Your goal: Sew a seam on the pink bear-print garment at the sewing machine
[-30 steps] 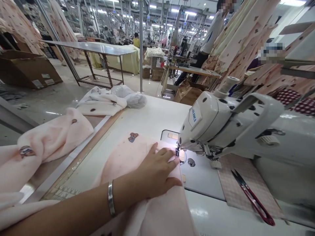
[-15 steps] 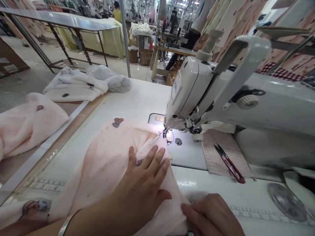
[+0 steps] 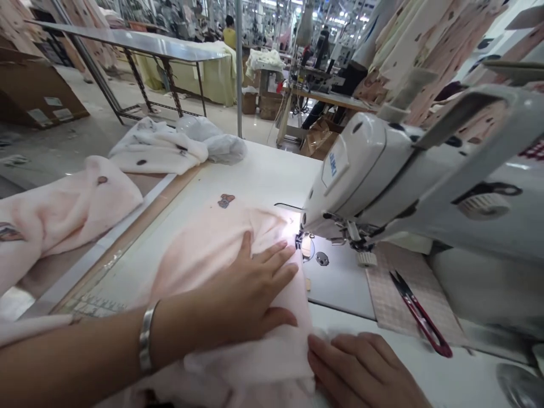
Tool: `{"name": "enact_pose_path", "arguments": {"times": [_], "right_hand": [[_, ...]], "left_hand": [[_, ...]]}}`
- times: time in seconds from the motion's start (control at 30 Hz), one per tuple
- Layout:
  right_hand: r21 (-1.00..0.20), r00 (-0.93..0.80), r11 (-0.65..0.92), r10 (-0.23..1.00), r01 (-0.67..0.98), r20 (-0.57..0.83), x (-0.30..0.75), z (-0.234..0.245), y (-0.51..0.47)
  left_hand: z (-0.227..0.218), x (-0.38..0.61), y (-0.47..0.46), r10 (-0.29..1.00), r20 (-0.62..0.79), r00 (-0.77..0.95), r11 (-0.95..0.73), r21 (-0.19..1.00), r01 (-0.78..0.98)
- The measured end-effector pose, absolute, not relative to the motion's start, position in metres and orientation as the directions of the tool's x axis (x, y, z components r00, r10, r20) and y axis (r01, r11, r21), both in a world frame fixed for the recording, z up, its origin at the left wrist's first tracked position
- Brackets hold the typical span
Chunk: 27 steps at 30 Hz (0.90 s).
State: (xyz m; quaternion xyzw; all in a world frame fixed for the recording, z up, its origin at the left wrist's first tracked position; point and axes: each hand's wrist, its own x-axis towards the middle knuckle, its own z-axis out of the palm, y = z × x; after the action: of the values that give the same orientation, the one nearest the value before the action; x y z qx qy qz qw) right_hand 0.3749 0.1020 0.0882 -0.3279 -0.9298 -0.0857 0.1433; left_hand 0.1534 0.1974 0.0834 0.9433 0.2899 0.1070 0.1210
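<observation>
A pale pink fleece piece [image 3: 204, 249] with a small cartoon patch lies flat on the white sewing table [image 3: 263, 175]. My left hand [image 3: 250, 289] presses flat on it, fingers spread, fingertips just short of the presser foot [image 3: 298, 241] of the white sewing machine [image 3: 382, 170]. A silver bangle sits on that wrist. My right hand [image 3: 361, 368] rests at the near edge of the fabric, fingers touching its right border; I cannot see whether it pinches the cloth.
Red thread snips [image 3: 419, 314] lie on a checked mat right of the needle plate. Folded pink and white fleece pieces [image 3: 63, 209] are stacked left of the table. Cardboard boxes, a metal table and other workers' stations stand behind.
My left hand has flattened the bunched fabric and slid toward the needle. My right hand has stayed at the fabric's near edge. The view has shifted slightly.
</observation>
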Motion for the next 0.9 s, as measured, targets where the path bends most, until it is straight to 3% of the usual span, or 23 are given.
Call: {"name": "enact_pose_path", "arguments": {"times": [0.17, 0.33, 0.5, 0.6, 0.8, 0.9], "right_hand": [[0.001, -0.671, 0.742, 0.606, 0.670, 0.427, 0.364, 0.080, 0.139], [-0.099, -0.608, 0.706, 0.664, 0.701, 0.435, 0.364, 0.077, 0.172], [0.058, -0.610, 0.670, 0.633, 0.740, 0.477, 0.366, 0.064, 0.192], [0.034, -0.570, 0.636, 0.665, 0.771, 0.483, 0.364, 0.059, 0.195], [-0.082, -0.579, 0.655, 0.713, 0.751, 0.394, 0.361, 0.077, 0.175], [-0.057, -0.645, 0.689, 0.702, 0.723, 0.302, 0.361, 0.074, 0.145]], "left_hand": [[0.082, 0.152, 0.257, 0.479, 0.156, 0.864, -0.861, 0.275, 0.428], [0.079, 0.159, 0.301, 0.423, 0.182, 0.887, -0.890, 0.266, 0.370], [0.083, 0.163, 0.337, 0.423, 0.184, 0.887, -0.898, 0.211, 0.385], [0.089, 0.164, 0.358, 0.429, 0.144, 0.892, -0.900, 0.154, 0.408], [0.085, 0.159, 0.305, 0.594, 0.132, 0.794, -0.804, 0.097, 0.586], [0.082, 0.152, 0.239, 0.672, 0.206, 0.712, -0.735, 0.065, 0.675]]}}
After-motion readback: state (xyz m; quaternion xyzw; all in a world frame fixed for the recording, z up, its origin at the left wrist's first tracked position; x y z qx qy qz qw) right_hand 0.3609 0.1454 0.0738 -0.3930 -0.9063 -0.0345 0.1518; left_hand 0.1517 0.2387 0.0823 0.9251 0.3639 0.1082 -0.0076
